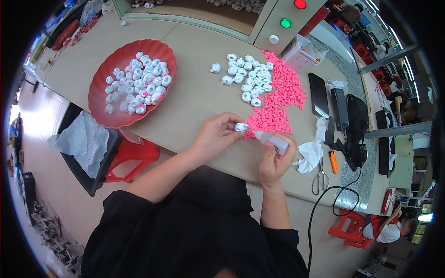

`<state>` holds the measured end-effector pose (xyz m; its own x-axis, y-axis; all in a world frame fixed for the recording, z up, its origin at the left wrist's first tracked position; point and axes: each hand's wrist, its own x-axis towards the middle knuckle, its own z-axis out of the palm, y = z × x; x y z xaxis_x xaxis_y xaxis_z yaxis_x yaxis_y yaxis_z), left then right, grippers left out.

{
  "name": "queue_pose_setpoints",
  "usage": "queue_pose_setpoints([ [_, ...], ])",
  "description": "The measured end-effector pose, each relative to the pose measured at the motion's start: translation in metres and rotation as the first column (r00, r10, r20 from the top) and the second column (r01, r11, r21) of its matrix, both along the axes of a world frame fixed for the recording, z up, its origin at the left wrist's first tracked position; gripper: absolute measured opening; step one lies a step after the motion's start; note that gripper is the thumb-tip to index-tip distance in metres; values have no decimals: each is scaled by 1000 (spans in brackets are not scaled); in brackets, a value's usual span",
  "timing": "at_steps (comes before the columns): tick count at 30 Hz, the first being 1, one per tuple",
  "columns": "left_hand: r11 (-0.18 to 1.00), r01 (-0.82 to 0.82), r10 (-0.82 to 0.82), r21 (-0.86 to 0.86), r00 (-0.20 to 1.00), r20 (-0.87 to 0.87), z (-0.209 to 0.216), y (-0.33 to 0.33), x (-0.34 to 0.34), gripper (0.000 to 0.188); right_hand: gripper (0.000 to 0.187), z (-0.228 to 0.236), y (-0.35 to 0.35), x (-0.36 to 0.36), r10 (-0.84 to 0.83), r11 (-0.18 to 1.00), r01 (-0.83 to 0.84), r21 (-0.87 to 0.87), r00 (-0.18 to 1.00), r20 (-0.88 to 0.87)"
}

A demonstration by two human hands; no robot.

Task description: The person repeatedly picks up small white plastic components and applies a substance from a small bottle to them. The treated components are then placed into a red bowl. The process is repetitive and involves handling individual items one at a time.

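Observation:
Between the thumb and fingers of my left hand (214, 136) is a small white rounded piece (240, 127). My right hand (276, 162) grips a small translucent squeeze bottle (270, 141), tilted so that its nozzle points left at the white piece. Whether the tip touches the piece is too small to tell. Just beyond both hands lies a spread of tiny pink pieces (288, 88) on the table (194, 78). Beside it, a group of white ring-like pieces (250, 76) sits to the left.
A red scalloped bowl (99, 88) at left holds many white pieces, some with pink bits. At right lie a dark phone (318, 95), white tissue (309, 155), scissors (320, 180), an orange lighter (333, 162) and a black cable (311, 222). A red stool (134, 160) stands below.

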<state>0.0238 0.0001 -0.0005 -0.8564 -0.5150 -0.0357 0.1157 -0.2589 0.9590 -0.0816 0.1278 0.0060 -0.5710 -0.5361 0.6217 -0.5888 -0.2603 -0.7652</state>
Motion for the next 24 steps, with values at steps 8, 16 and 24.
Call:
queue_pose_setpoints([
  [8,1000,-1,1,-1,1000,16,0,-1,0,25,26,1,2,2,-23,1000,23,-11,1000,11],
  [16,1000,-4,4,-6,1000,24,2,-1,1,25,25,1,3,1,-19,1000,19,-6,998,54],
  [24,1000,-12,12,-26,1000,7,-3,-1,-1,24,23,2,3,2,15,1000,-12,-22,991,134],
])
